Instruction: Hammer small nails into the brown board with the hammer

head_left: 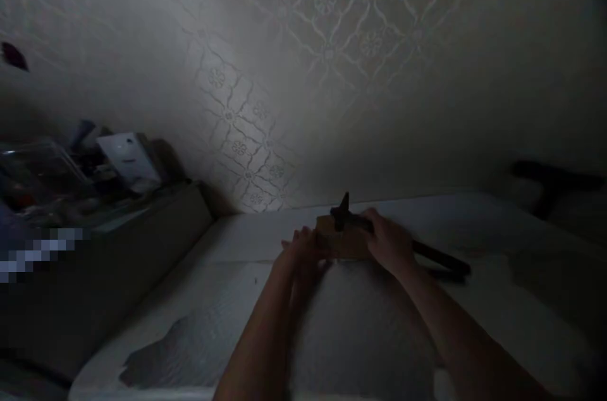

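In the dim head view, my right hand (389,240) is wrapped around the dark handle of a hammer (441,255), fairly close to its head. The hammer's head lies over a light brown wooden block (353,248), one pointed end turned up; whether it touches the block I cannot tell. My left hand (303,246) grips the block's left end, its fingers partly hidden. Small details on the block are too dark to make out.
A pale table (218,284) with a worn grey patch (184,344) stands against a patterned wall (332,104). On the left, a cabinet (142,249) bears a white box (129,157) and a clear plastic case (42,167). A dark T-shaped object (554,179) is at the right.
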{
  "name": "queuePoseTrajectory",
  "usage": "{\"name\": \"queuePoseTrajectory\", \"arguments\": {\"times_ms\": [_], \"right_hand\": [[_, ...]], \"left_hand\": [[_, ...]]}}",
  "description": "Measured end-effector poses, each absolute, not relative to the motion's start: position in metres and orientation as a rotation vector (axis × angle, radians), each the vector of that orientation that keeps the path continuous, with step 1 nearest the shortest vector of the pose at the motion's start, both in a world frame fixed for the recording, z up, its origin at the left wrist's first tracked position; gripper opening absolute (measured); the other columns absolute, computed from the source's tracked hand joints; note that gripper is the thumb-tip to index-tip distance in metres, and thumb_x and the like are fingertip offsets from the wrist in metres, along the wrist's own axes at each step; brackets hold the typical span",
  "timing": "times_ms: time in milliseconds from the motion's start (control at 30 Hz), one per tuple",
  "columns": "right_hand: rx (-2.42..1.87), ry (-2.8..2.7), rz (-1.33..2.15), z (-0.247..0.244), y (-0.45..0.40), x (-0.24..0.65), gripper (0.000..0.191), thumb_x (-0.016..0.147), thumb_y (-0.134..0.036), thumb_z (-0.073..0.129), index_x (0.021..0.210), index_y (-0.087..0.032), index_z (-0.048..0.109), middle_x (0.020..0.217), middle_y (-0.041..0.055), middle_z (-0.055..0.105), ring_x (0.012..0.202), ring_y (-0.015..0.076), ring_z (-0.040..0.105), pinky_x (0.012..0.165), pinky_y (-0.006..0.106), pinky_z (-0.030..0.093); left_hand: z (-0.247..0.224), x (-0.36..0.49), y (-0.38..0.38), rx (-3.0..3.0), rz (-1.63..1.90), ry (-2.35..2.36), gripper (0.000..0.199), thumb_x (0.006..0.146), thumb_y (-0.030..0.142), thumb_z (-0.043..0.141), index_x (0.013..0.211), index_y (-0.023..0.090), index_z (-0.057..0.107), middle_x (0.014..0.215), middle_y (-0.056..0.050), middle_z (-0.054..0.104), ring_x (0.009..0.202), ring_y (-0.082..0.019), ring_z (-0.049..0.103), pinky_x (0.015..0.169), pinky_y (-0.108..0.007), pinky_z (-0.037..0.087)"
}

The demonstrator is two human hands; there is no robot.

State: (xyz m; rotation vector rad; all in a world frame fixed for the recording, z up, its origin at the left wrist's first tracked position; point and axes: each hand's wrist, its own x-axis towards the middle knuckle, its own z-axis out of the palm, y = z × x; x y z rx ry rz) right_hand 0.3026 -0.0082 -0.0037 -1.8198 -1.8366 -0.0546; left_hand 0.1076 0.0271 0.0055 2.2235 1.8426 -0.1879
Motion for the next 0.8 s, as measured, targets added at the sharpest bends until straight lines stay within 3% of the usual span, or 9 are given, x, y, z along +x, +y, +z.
{"name": "queuePoseTrajectory", "arguments": {"times_ms": [267,800], "right_hand": [[-1.797,-1.857,-0.05,-0.0045,-0.0087,0.3006,0.026,0.086,-0.021,0.049,0.111,-0.028,0.054,0.093,0.0026,0.069,0.081,0.0181,0.063,0.059,0.026,0.03],[-1.772,-1.893,-0.075,-0.0078,-0.0095,0.2962,0.028,0.085,-0.014,0.045,0.109,-0.025,0.053,0.096,0.0031,0.068,0.084,0.0185,0.063,0.062,0.027,0.03]], "left_hand": [[0.0044,0.1075,0.0273,2.183,-0.164,1.834,0.078,0.072,0.067,0.054,0.136,0.026,0.035,0.152,-0.015,0.022,0.139,-0.039,0.018,0.103,-0.061,0.028],[0.0086,0.1101,0.024,2.219,-0.167,1.818,0.077,0.072,0.067,0.053,0.133,0.023,0.037,0.146,-0.014,0.031,0.136,-0.037,0.026,0.101,-0.062,0.031]]}}
